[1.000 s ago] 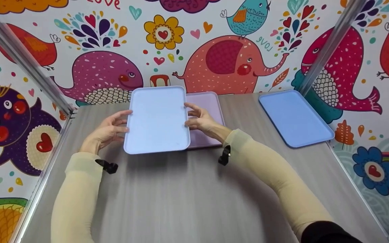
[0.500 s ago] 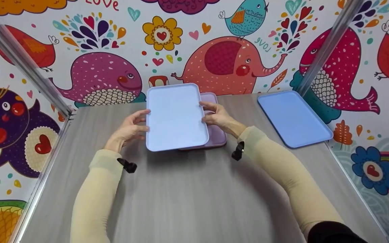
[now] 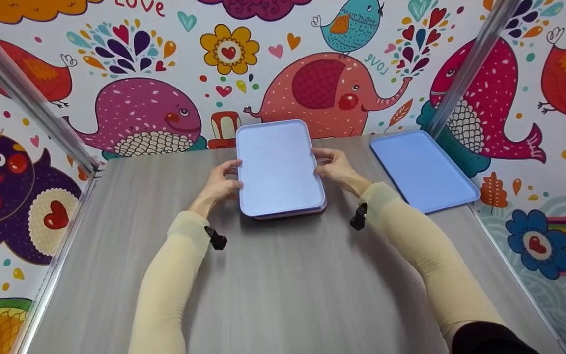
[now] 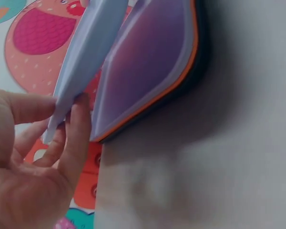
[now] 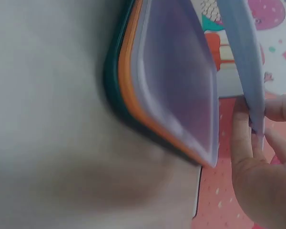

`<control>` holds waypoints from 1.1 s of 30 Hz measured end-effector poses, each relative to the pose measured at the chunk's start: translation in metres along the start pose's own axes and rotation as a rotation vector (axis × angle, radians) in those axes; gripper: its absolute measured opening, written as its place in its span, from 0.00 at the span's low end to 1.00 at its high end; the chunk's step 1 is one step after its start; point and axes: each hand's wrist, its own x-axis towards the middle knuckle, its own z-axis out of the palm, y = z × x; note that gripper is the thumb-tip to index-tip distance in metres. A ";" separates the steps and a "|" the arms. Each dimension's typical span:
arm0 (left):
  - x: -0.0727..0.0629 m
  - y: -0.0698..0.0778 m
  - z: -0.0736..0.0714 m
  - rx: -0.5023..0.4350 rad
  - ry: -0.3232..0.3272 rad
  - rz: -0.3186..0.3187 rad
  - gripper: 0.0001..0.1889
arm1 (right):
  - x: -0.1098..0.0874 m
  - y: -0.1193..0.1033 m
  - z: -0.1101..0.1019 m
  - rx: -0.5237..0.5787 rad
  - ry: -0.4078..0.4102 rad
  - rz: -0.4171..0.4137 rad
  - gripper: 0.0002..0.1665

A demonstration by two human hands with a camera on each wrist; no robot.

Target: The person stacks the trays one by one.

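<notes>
A pale blue tray (image 3: pixel 280 169) is held level between both hands, above a stack of trays. My left hand (image 3: pixel 220 184) pinches its left edge, thumb on top and fingers beneath. On the opposite edge my right hand (image 3: pixel 336 168) pinches it the same way. In the wrist views a gap shows between the held tray and the stack. The stack's top tray is light purple (image 4: pixel 150 57), with an orange tray (image 5: pixel 126 71) and a dark green tray (image 5: pixel 111 78) under it. From the head view the held tray hides nearly all of the stack.
Another blue tray (image 3: pixel 423 172) lies at the right on the grey wood-grain table (image 3: pixel 283 285), near its right edge. Printed cartoon walls (image 3: pixel 150 113) stand close behind and at both sides, with metal posts (image 3: pixel 474 64) in the corners.
Both hands have carried the pale blue tray to the right, from left of the stack to over it. The purple tray, partly visible before, is now almost covered in the head view.
</notes>
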 end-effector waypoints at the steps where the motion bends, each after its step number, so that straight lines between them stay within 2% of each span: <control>1: 0.002 -0.001 0.003 0.013 0.004 -0.001 0.42 | 0.001 0.002 -0.002 -0.007 0.006 0.002 0.46; 7: 0.013 -0.004 0.019 0.095 0.035 -0.037 0.42 | 0.010 0.015 -0.004 -0.084 0.015 0.025 0.44; 11: 0.019 -0.006 0.026 0.169 0.069 -0.039 0.41 | 0.015 0.022 -0.002 -0.132 0.030 0.033 0.43; 18: 0.029 -0.013 0.029 0.295 0.112 -0.061 0.39 | 0.022 0.029 0.002 -0.190 0.057 0.014 0.40; 22: 0.047 -0.034 0.024 0.342 0.133 -0.061 0.38 | 0.022 0.031 0.004 -0.215 0.052 -0.006 0.39; 25: 0.048 -0.036 0.025 0.346 0.126 -0.075 0.37 | 0.021 0.033 0.004 -0.224 0.042 -0.016 0.38; 28: 0.041 -0.028 0.028 0.332 0.092 -0.103 0.38 | 0.018 0.034 0.003 -0.219 0.035 -0.018 0.37; 29: 0.043 -0.031 0.028 0.329 0.081 -0.102 0.38 | 0.018 0.034 0.003 -0.221 0.034 -0.018 0.37; 33: 0.074 -0.063 0.023 0.369 0.091 -0.087 0.38 | 0.018 0.034 0.003 -0.229 0.026 -0.017 0.36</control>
